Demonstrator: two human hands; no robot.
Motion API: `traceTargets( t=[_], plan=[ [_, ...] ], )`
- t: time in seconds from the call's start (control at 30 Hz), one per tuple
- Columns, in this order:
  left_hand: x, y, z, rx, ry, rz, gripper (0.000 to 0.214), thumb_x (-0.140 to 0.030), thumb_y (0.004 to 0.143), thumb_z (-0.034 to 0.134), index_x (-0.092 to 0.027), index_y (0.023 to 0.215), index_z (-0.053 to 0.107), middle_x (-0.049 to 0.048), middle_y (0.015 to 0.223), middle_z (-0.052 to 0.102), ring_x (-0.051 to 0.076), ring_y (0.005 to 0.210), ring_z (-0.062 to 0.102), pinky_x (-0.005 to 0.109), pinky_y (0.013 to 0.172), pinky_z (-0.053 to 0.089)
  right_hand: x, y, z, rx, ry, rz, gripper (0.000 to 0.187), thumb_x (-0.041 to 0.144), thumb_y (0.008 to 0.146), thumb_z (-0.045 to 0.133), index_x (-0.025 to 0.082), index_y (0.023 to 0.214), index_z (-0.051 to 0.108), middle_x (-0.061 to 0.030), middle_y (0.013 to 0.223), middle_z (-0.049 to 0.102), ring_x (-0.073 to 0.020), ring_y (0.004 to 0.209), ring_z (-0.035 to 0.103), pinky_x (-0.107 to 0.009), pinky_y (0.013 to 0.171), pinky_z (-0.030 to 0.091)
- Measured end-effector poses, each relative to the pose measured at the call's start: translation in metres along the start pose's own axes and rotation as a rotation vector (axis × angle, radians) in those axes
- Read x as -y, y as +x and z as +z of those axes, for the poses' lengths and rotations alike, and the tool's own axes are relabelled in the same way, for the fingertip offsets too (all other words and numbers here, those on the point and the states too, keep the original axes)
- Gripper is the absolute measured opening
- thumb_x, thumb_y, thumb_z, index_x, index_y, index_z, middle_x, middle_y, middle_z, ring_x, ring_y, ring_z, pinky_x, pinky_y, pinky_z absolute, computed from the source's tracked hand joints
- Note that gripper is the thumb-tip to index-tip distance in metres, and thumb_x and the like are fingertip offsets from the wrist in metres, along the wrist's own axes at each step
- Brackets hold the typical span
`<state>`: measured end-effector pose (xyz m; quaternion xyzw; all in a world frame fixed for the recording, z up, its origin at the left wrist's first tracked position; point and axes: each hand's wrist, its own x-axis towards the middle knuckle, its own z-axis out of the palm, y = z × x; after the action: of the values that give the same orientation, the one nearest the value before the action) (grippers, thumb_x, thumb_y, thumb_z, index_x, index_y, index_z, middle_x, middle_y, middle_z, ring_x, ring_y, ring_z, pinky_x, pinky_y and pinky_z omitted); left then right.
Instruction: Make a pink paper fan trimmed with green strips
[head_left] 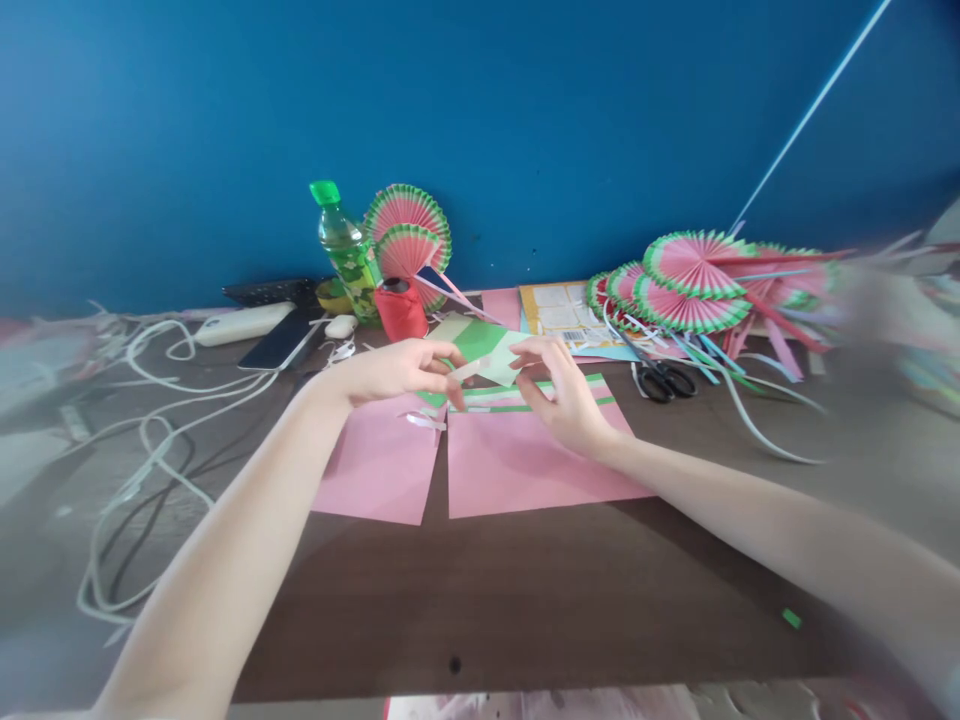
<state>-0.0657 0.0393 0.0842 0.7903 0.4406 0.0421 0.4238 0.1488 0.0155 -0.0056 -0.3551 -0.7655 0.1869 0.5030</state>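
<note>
Between thumb and fingers, my left hand (pixel 421 370) pinches a short whitish paper strip (pixel 471 369) that points toward the right. My right hand (pixel 561 392) is close to the strip's far end, fingers bent and thumb apart, with nothing visible in them. Below it lies a pink paper sheet (pixel 517 465) with green and white strips along its top edge. A second pink sheet (pixel 382 470) is under my left hand. Green paper (pixel 480 338) and a pale green piece (pixel 501 368) lie behind the hands. A small curl of clear or white strip (pixel 426 421) rests between the sheets.
Pleated pink-and-green paper fans (pixel 694 285) and ribbons are heaped at right beside black scissors (pixel 664 382). Behind stand a green-capped bottle (pixel 346 250), a red thread spool (pixel 401 310) and another fan (pixel 409 230). White cables (pixel 161 450) and a phone (pixel 281 338) lie left.
</note>
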Motion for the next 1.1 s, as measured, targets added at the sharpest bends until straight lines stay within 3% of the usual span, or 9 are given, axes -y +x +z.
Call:
traceTargets(
  t=[0.2,0.4,0.6,0.7,0.8,0.93,1.03,1.1],
  plan=[
    [0.002,0.012,0.016,0.019,-0.01,0.026,0.024,-0.032,0.078,0.054,-0.019,0.097,0.053,0.0022,0.09,0.071,0.016,0.089,0.063,0.025,0.071,0.043,-0.007,0.001,0.002,0.088,-0.024,-0.025,0.034,0.016,0.085,0.045,0.027,0.117,0.051,-0.0084,0.116,0.051,-0.0208,0.103,0.053,-0.04,0.086,0.047],
    [0.005,0.015,0.018,0.005,-0.155,0.064,0.023,-0.032,0.075,0.06,-0.018,0.094,0.056,0.0033,0.092,0.071,0.017,0.094,0.063,0.027,0.079,0.045,-0.012,0.002,0.002,0.066,-0.049,-0.029,0.019,0.019,0.086,0.05,0.023,0.101,0.061,-0.006,0.095,0.059,-0.0176,0.085,0.057,-0.033,0.075,0.048],
    [0.011,0.023,0.024,-0.136,-0.321,0.09,0.027,-0.042,0.076,0.059,-0.016,0.082,0.056,0.0039,0.082,0.07,0.017,0.083,0.065,0.031,0.081,0.045,-0.011,0.002,0.002,0.053,-0.045,-0.02,0.019,0.019,0.086,0.049,0.023,0.099,0.062,-0.0062,0.095,0.059,-0.0179,0.084,0.057,-0.035,0.078,0.047],
    [0.013,0.023,0.025,-0.124,-0.394,0.093,0.027,-0.043,0.077,0.057,-0.017,0.083,0.056,0.0042,0.084,0.071,0.017,0.084,0.064,0.033,0.083,0.044,-0.01,0.003,0.001,0.051,-0.015,0.006,0.018,0.019,0.085,0.049,0.023,0.097,0.062,-0.006,0.095,0.058,-0.0172,0.083,0.057,-0.034,0.077,0.048],
    [0.01,0.02,0.022,-0.13,-0.302,0.07,0.027,-0.042,0.083,0.048,-0.018,0.085,0.06,0.0038,0.089,0.071,0.016,0.087,0.062,0.031,0.082,0.043,-0.012,0.003,0.001,0.047,0.035,0.067,0.018,0.018,0.085,0.049,0.022,0.097,0.062,-0.0057,0.095,0.057,-0.0152,0.077,0.058,-0.032,0.073,0.049],
    [0.007,0.015,0.017,-0.065,-0.12,0.048,0.029,-0.037,0.078,0.053,-0.019,0.096,0.064,0.0028,0.097,0.07,0.019,0.095,0.061,0.03,0.082,0.043,-0.021,0.004,0.003,0.019,0.114,0.155,0.018,0.022,0.086,0.048,0.022,0.098,0.06,-0.0054,0.096,0.058,-0.0146,0.077,0.058,-0.031,0.07,0.05],
    [0.006,0.018,0.022,-0.024,-0.191,0.084,0.028,-0.03,0.075,0.058,-0.018,0.1,0.062,0.0035,0.098,0.071,0.019,0.099,0.061,0.031,0.087,0.044,-0.026,0.004,0.004,-0.017,0.154,0.178,0.023,0.025,0.086,0.048,0.024,0.108,0.056,-0.0061,0.106,0.054,-0.015,0.083,0.059,-0.031,0.071,0.051],
    [0.006,0.023,0.031,-0.077,-0.302,0.089,0.026,-0.028,0.076,0.059,-0.017,0.098,0.06,0.0055,0.094,0.071,0.019,0.094,0.064,0.032,0.087,0.045,-0.024,0.004,0.003,-0.061,0.152,0.168,0.031,0.025,0.086,0.048,0.026,0.117,0.05,-0.0075,0.116,0.048,-0.0152,0.089,0.059,-0.032,0.075,0.051]
  ],
)
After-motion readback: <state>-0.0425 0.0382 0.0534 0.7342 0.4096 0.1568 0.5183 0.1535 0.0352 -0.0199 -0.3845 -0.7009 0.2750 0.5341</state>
